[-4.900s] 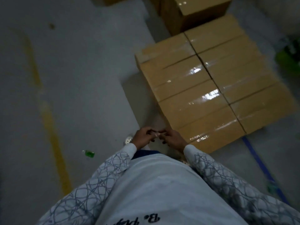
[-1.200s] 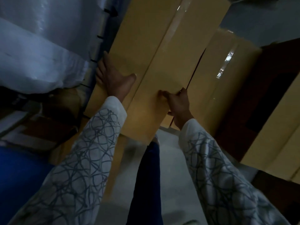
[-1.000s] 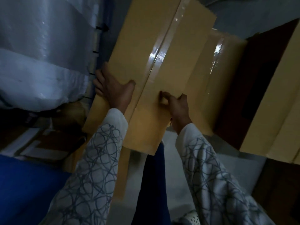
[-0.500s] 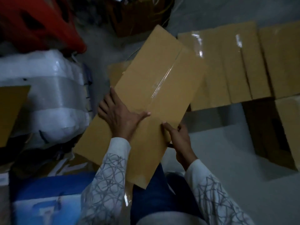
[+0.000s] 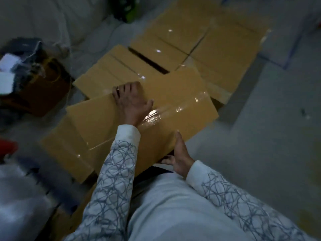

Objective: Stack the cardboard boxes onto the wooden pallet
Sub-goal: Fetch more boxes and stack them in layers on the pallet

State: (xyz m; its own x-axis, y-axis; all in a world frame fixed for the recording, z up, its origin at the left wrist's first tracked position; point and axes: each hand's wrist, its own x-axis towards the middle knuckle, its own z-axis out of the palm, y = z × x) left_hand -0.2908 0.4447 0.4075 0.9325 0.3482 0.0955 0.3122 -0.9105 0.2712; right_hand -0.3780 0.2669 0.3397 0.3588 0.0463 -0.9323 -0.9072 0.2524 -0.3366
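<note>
I carry a long taped cardboard box [image 5: 182, 103] in front of my body. My left hand [image 5: 131, 101] lies flat across its top, fingers curled over the far edge. My right hand [image 5: 180, 157] grips its near edge from below, thumb up against the side. Beyond it, a flat layer of several taped boxes [image 5: 208, 42] lies on the floor; the wooden pallet beneath them is hidden. A dark gap [image 5: 147, 60] shows between two of those boxes.
More cardboard boxes [image 5: 66, 152] sit low at my left. A brown open carton with clutter [image 5: 40, 87] stands at the left. White wrapped bundles [image 5: 20, 193] fill the lower left. A green item [image 5: 128, 7] lies at the top. Grey floor [image 5: 269, 129] stretches to the right.
I have turned with the box from the stack beside the wrapped bundles toward the laid-out layer. The box has swung round to lie crosswise, and the box layer is now straight ahead.
</note>
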